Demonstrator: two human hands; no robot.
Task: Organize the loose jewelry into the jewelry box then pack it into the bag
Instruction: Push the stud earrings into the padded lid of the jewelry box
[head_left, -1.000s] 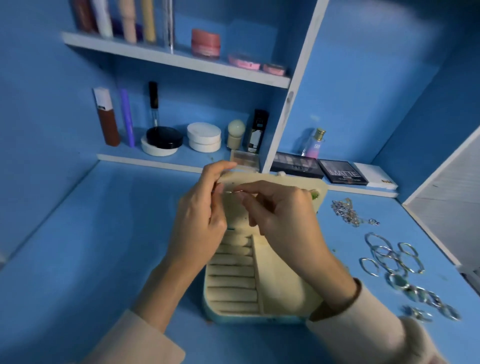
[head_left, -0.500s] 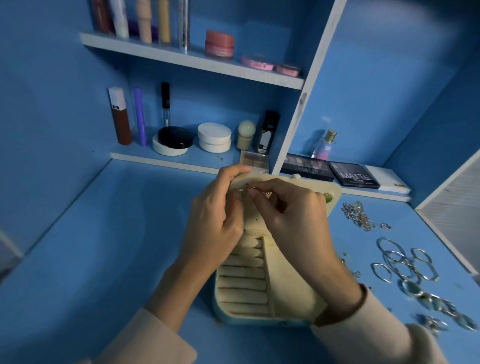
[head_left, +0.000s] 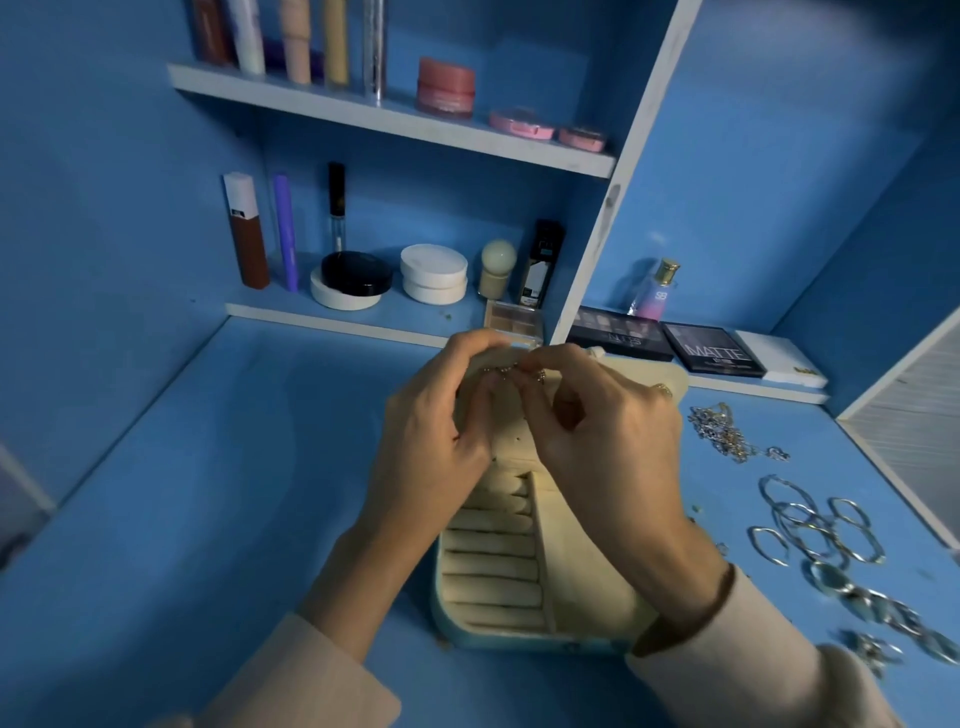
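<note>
Both hands at frame centre: left hand (head_left: 431, 441) and right hand (head_left: 602, 436) pinch a small silvery jewelry piece (head_left: 511, 371) between fingertips, above the open cream-lined jewelry box with ring rolls (head_left: 493, 566). Loose silver chain (head_left: 727, 431) and silver hoop rings (head_left: 815, 525) lie on the blue desk (head_left: 208, 493), right side.

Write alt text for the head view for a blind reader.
The left hand and right hand pinch a small silver piece above the open cream jewelry box on a blue desk. Loose silver hoops and a chain lie to its right.
</note>
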